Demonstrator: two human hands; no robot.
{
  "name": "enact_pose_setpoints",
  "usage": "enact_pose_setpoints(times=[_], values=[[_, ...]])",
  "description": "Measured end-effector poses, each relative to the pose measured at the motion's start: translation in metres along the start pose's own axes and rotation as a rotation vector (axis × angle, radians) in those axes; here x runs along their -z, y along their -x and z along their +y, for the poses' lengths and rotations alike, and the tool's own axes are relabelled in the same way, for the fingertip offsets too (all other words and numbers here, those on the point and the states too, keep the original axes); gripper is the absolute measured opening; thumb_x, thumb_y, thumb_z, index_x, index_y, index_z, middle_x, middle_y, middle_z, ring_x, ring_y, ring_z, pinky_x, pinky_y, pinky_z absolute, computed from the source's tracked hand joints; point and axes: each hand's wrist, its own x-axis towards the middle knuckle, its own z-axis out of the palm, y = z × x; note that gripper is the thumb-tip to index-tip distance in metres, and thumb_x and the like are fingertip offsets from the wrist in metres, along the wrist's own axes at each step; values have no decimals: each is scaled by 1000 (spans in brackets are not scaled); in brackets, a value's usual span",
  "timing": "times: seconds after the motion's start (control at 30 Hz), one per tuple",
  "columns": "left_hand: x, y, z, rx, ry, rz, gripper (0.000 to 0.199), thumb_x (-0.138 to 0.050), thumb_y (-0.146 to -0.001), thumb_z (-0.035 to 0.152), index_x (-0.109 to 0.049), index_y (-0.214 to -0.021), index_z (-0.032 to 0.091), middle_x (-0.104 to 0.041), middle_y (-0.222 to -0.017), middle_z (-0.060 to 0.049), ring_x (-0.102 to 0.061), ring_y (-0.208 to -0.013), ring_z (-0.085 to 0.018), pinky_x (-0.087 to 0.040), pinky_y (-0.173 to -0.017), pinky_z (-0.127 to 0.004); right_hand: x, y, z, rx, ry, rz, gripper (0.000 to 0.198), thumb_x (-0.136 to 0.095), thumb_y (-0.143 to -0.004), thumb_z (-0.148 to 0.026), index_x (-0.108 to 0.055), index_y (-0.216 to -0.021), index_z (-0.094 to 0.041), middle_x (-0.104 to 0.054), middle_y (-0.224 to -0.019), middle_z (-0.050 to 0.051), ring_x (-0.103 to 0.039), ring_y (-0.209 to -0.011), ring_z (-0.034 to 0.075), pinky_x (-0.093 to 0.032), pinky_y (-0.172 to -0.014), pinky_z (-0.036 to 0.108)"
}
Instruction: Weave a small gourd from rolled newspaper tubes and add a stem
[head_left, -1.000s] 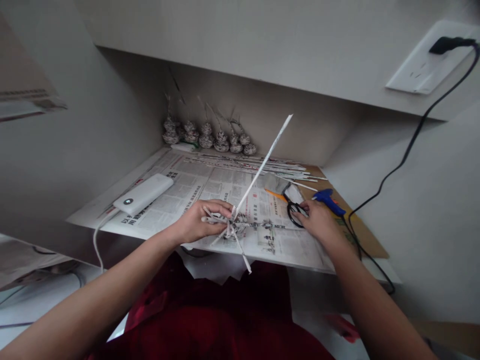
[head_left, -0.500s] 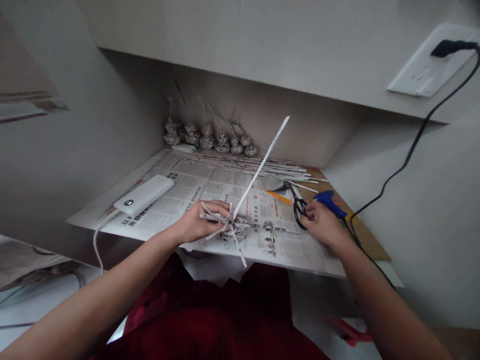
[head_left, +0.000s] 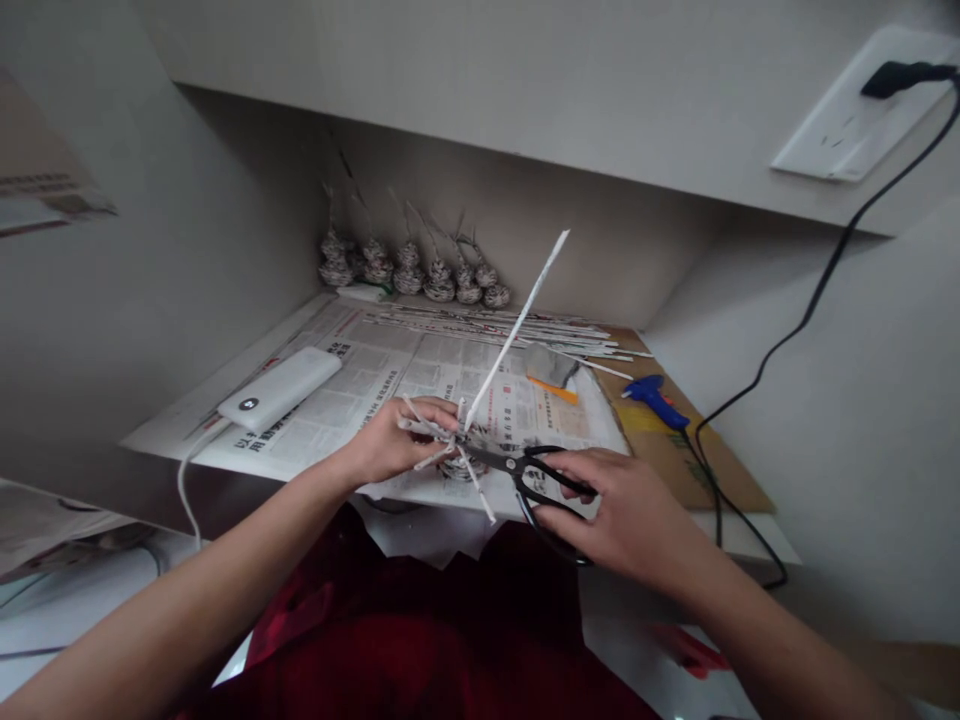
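A small woven newspaper piece [head_left: 459, 466] with several paper strips sticking out is gripped by my left hand [head_left: 397, 440] near the table's front edge. One long white paper tube [head_left: 517, 330] slants up from it to the right. Black-handled scissors [head_left: 536, 472] are in my right hand [head_left: 619, 505], fingers through the loops. Their blades point left and reach the base of the strips beside my left fingertips. Whether the blades touch a strip is hard to tell.
Several woven gourd shapes [head_left: 409, 268] line the back wall. Loose paper tubes [head_left: 495, 325] lie before them. A white power bank [head_left: 281, 385] is at left. On the right are a blue glue gun [head_left: 656, 400] with a black cord, cardboard [head_left: 720, 480], and a grey item with an orange piece [head_left: 555, 385].
My right hand has lifted the scissors from the table's right side and brought them left to the woven piece. My left hand keeps its hold. The view has shifted slightly.
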Motion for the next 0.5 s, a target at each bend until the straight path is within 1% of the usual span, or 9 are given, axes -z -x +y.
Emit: enact_pose_setpoints(times=[0.13,0.2,0.4,0.5], values=[[0,0,-2,-19,-19,5,19,-74,-69,25,-72,-81,12,-69,-102,-14,-66,-92,-23,-53,-81,-33,-3,0,1,54,75,-10,37,-58,-83,-44,-64,-112,-22,-72,-98,6,-67,-88,24,-52,-79,38],[0,0,-1,-26,-22,14,18,-73,-69,25,-72,-81,12,-69,-101,-14,-66,-91,-22,-53,-81,-33,-4,0,2,77,101,-9,36,-57,-85,-45,-64,-112,-22,-72,-100,7,-67,-88,24,-53,-78,38],[-1,2,2,-4,-17,5,17,-74,-68,24,-72,-78,11,-68,-104,-15,-65,-94,-23,-50,-87,-36,-3,4,0,117,188,6,37,-56,-87,-45,-64,-113,-20,-73,-98,7,-68,-83,23,-54,-71,35],[-2,2,-2,17,-32,40,18,-75,-68,26,-72,-78,11,-68,-105,-16,-65,-95,-24,-50,-86,-36,-3,7,-7,142,301,65,38,-56,-87,-43,-64,-113,-16,-73,-94,9,-68,-82,24,-53,-69,35]])
